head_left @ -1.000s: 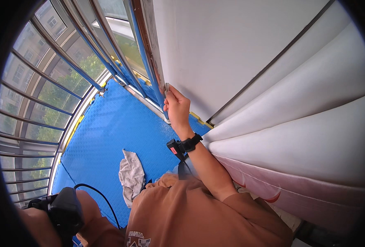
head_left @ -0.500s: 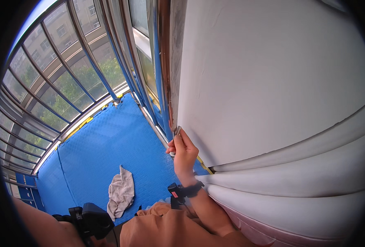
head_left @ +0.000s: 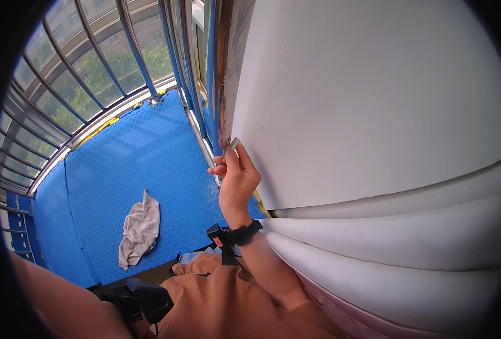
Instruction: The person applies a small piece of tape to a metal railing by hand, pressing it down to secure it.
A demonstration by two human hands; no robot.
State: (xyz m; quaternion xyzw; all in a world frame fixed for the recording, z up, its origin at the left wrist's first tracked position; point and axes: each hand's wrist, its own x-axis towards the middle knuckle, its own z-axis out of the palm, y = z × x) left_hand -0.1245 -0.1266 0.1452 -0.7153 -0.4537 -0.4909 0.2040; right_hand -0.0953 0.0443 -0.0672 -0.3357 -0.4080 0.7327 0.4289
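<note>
My right hand (head_left: 240, 183) is closed around a small, flat, grey metal-looking piece (head_left: 232, 148), pinched between thumb and fingers. Its kind is too small to tell. The piece is against or very near the lower part of a narrow, scuffed, brownish-grey strip (head_left: 230, 85) between the window frame and the white wall panel (head_left: 374, 101). The other fingers curl beside the frame's lower rail. A black band with a small box is on my right wrist. My left forearm (head_left: 64, 294) comes in at the lower left with a black device on it; the left hand is out of view.
Blue foam mats (head_left: 103, 186) cover the floor, with pale specks near my right hand. A crumpled grey cloth (head_left: 140, 229) lies on them. Metal bars (head_left: 86, 51) line the window at left. White padded upholstery (head_left: 386, 243) bulges at the right.
The whole view has shifted, so the cloth, mats and right hand appear further up and left. The hand keeps its pinch on the metal piece at the strip.
</note>
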